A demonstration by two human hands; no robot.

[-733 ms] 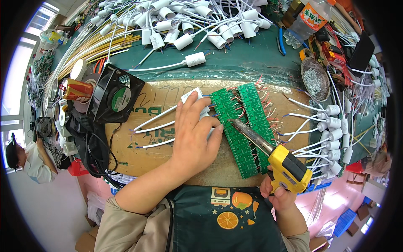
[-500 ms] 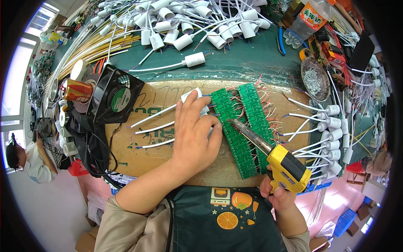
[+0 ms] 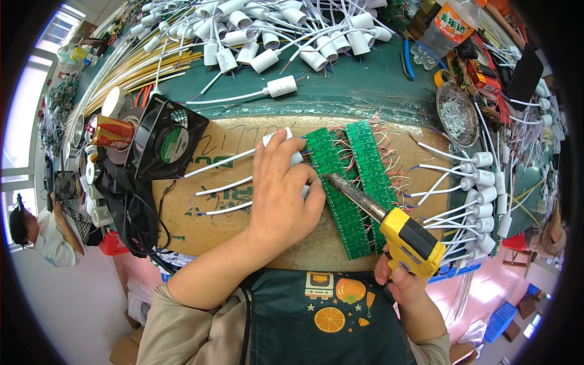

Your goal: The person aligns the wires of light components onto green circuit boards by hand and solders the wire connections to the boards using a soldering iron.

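Note:
My left hand (image 3: 281, 201) rests palm down on the cardboard, its fingers closed over white lamp holders (image 3: 297, 158) with white cables running out leftward. Thumb and forefinger pinch close to the left edge of a green circuit board panel (image 3: 342, 201). A second green panel (image 3: 372, 158) lies beside it, with red and white wires along its edges. In my right hand (image 3: 404, 281) is a yellow and black soldering gun (image 3: 413, 240), gripped by its handle. Its dark tip touches or hovers over the first panel's left edge, near my left thumb; contact cannot be made out.
A black fan (image 3: 170, 137) and a red can (image 3: 111, 131) stand left. White lamp holders (image 3: 483, 176) with cables line the right side, and more (image 3: 240, 36) are heaped at the back. Far right are a metal dish (image 3: 457, 115) of silvery bits and a plastic bottle (image 3: 447, 30).
The soldering gun has shifted slightly left and its tip is now nearer my left thumb. The top white cable has moved a little left. My left hand has barely moved.

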